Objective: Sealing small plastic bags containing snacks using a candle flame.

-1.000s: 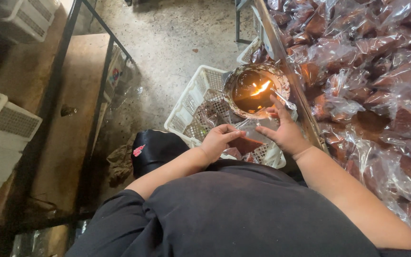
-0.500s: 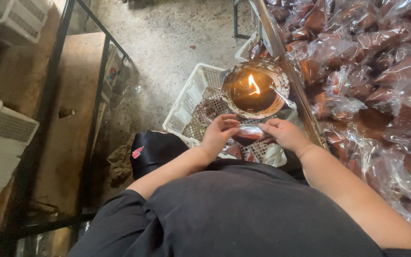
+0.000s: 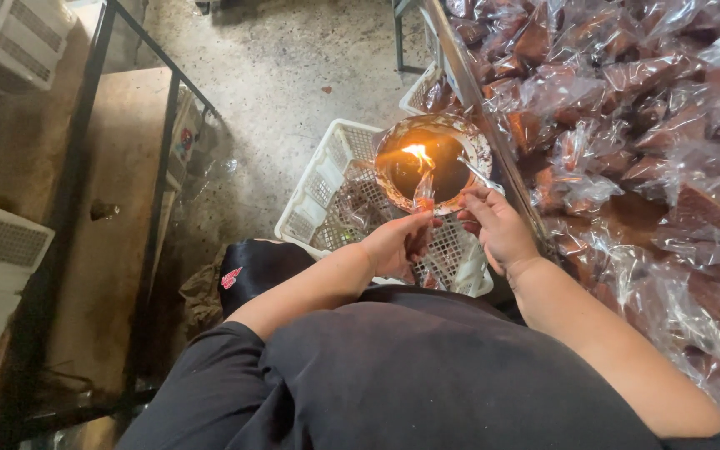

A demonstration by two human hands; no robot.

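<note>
Fingers of our left hand [image 3: 397,243] and right hand [image 3: 497,227] pinch a small clear packet [image 3: 424,193], its top edge held at the flame [image 3: 417,152] in a round metal bowl [image 3: 393,171]. White crate [image 3: 318,187] sits below; sealed brown packets [image 3: 643,150] heaped on the worktop to the right.

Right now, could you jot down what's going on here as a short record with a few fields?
Left hand: left hand pinches a small clear packet, its top close to the flame
Right hand: right hand holds the same packet from the other side
Flame: burns in a round metal bowl
Under the bowl: white plastic crate on the concrete floor
To the right: pile of filled clear bags with brown contents
Person: seated, in a dark shirt
</note>
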